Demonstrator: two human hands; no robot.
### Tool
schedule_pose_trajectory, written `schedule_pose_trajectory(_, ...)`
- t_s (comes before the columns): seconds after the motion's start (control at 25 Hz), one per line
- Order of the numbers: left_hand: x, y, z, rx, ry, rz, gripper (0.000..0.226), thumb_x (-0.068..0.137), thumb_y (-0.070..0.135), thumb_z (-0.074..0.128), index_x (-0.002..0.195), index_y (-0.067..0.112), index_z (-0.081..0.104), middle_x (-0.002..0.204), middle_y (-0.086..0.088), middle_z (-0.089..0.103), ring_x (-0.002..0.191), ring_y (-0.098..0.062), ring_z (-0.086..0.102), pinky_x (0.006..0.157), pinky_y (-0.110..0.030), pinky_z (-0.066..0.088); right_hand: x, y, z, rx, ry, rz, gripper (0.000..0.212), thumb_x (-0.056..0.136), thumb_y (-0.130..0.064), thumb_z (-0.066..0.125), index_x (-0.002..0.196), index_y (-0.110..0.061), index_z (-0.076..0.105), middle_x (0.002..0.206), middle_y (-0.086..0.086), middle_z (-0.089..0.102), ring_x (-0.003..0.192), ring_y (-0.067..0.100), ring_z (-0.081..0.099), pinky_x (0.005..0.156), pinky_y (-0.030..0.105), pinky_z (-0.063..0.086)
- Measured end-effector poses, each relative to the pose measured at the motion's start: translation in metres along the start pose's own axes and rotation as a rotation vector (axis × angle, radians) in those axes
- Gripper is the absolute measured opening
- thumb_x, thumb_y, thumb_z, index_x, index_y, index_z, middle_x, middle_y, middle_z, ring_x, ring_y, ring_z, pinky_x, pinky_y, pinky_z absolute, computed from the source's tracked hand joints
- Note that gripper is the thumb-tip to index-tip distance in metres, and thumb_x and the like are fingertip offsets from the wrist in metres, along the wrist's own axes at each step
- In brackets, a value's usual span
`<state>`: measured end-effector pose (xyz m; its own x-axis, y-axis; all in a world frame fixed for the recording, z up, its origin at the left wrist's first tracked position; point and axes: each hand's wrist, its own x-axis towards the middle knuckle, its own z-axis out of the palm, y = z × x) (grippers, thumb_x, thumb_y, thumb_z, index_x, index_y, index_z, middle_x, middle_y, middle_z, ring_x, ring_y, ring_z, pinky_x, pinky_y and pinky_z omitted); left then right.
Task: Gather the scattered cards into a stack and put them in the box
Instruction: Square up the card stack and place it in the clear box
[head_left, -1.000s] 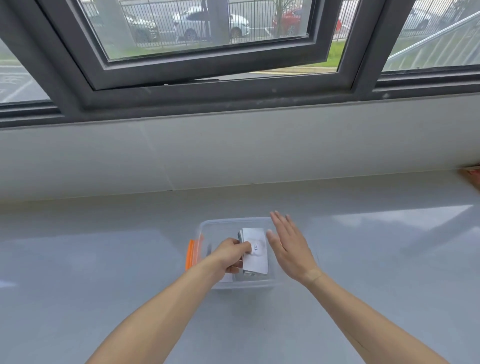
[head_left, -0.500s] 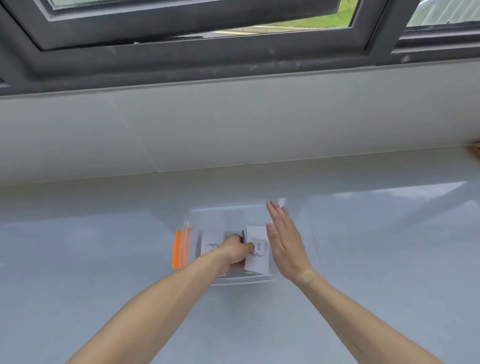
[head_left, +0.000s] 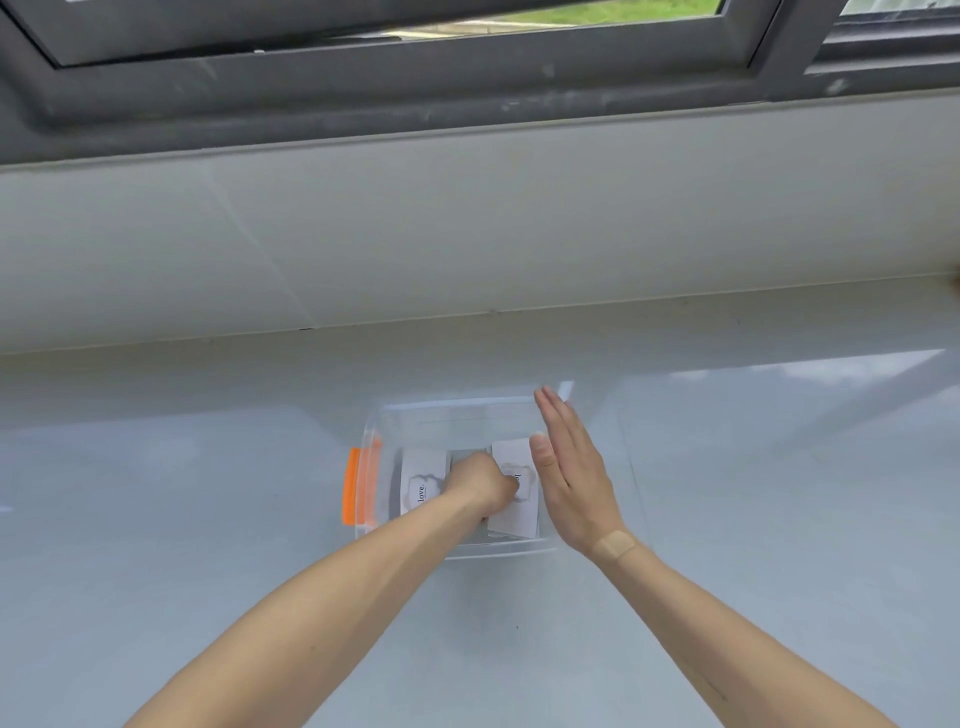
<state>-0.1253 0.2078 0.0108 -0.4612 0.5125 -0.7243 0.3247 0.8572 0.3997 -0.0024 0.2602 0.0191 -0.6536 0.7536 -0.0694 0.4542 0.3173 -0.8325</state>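
Head view: reaching the left hand (head_left: 483, 480) down into the clear box (head_left: 457, 410), fingers curled onto the cards (head_left: 514, 506), likely pressing or seating the stack against the right wall. Holding the right hand (head_left: 569, 480) flat and open, gripping nothing, edge-on just beside the cards, probably serving as a guide or steadying the box. Lying flat beside the left hand, one more card (head_left: 422, 486), reading "love". Resting on the pale surface (head_left: 208, 519), box with orange latch (head_left: 353, 486) at its left end.

Clear glossy plastic box (head_left: 462, 410) with orange plastic latch (head_left: 353, 486), matt paper cards (head_left: 511, 512), smooth glossy tabletop (head_left: 208, 519).
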Motion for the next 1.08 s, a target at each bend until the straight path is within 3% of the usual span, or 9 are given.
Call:
schedule_pose_trajectory(0.16,0.001,0.002,0.003,0.087,0.009,-0.003,0.034,0.085,0.035,0.052,0.100,0.010,0.068,0.101,-0.013,0.073,0.091,-0.031,0.071,0.073,-0.031,0.054,0.001,0.000,0.000,0.003,0.001,0.000,0.055,0.098,-0.048,0.024,0.151,-0.030,0.022,0.160,-0.013,0.018,0.147,0.004,0.007,0.121,0.037,0.015)
schedule_pose_trajectory(0.32,0.002,0.000,0.004,0.118,-0.001,-0.002,0.035,0.085,0.034,0.051,0.099,0.008,0.070,0.088,-0.013,0.072,0.070,-0.029,0.067,0.069,-0.031,0.055,0.001,-0.001,0.000,-0.006,-0.005,0.001,0.056,0.098,-0.048,0.024,0.151,-0.030,0.021,0.160,-0.014,0.018,0.147,0.004,0.008,0.121,0.039,0.017)
schedule_pose_trajectory(0.56,0.005,-0.006,0.011,0.134,0.022,0.008,0.033,0.090,0.036,0.048,0.096,0.008,0.065,0.103,-0.014,0.071,0.095,-0.032,0.068,0.066,-0.029,0.044,0.001,0.001,0.002,-0.028,0.013,-0.015,0.055,0.098,-0.049,0.024,0.150,-0.031,0.022,0.160,-0.014,0.019,0.147,0.005,0.010,0.120,0.039,0.018)
schedule_pose_trajectory(0.8,0.003,-0.002,0.001,0.040,-0.037,-0.023,0.039,0.087,0.051,0.044,0.089,0.015,0.058,0.093,-0.010,0.067,0.093,-0.028,0.067,0.059,-0.028,0.040,0.003,0.001,0.001,-0.190,0.024,-0.039,0.056,0.097,-0.054,0.021,0.149,-0.032,0.024,0.160,-0.011,0.020,0.147,0.014,0.015,0.118,0.043,0.024)
schedule_pose_trajectory(0.96,-0.010,-0.005,-0.010,0.019,-0.040,-0.010,0.032,0.088,0.042,0.046,0.073,0.016,0.056,0.066,-0.001,0.050,0.062,-0.020,0.051,0.050,-0.028,0.033,0.003,-0.003,-0.002,-0.402,-0.021,-0.042,0.053,0.099,-0.051,0.027,0.149,-0.032,0.022,0.162,-0.008,0.016,0.148,0.022,0.013,0.117,0.046,0.024)
schedule_pose_trajectory(1.08,-0.022,-0.010,-0.019,0.021,0.008,0.044,0.027,0.089,0.038,0.047,0.079,0.014,0.055,0.074,-0.001,0.054,0.077,-0.024,0.053,0.057,-0.028,0.036,0.001,-0.008,-0.008,-0.510,-0.049,-0.031,0.052,0.100,-0.051,0.029,0.149,-0.033,0.021,0.162,-0.006,0.013,0.148,0.024,0.011,0.117,0.048,0.020)
